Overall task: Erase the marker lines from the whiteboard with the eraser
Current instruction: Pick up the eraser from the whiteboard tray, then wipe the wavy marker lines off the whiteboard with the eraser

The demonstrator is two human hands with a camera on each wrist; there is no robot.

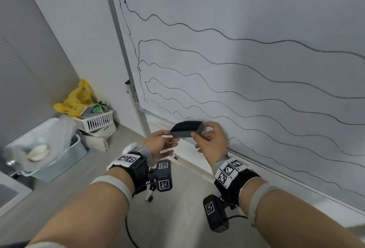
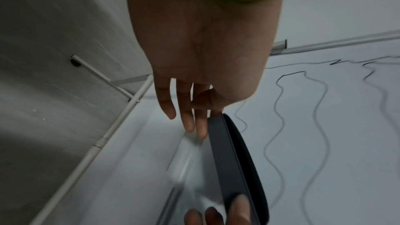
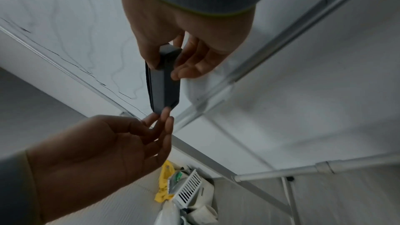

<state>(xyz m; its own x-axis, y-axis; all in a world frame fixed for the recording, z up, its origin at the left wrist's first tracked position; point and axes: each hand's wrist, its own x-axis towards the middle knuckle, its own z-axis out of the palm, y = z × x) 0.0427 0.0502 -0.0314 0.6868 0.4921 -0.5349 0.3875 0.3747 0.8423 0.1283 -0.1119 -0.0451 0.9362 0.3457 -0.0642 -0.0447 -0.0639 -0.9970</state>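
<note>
A dark grey eraser (image 1: 185, 129) with a black felt face hangs in the air in front of the whiteboard's (image 1: 266, 16) lower left corner. My right hand (image 1: 199, 133) pinches its right end between thumb and fingers. My left hand (image 1: 167, 136) holds the left end with its thumb and fingertips. The felt face points toward the board and is not touching it. Several wavy black marker lines run across the board. In the right wrist view the eraser (image 3: 164, 85) spans between my right hand (image 3: 166, 67) and my left hand (image 3: 162, 116). In the left wrist view the eraser (image 2: 233, 160) stands edge-on.
The board's metal stand leg (image 1: 142, 123) and the tray ledge (image 1: 189, 163) lie just below my hands. On the floor to the left are a yellow bag (image 1: 77, 97), a white basket (image 1: 98, 120) and a light blue bin (image 1: 61, 162).
</note>
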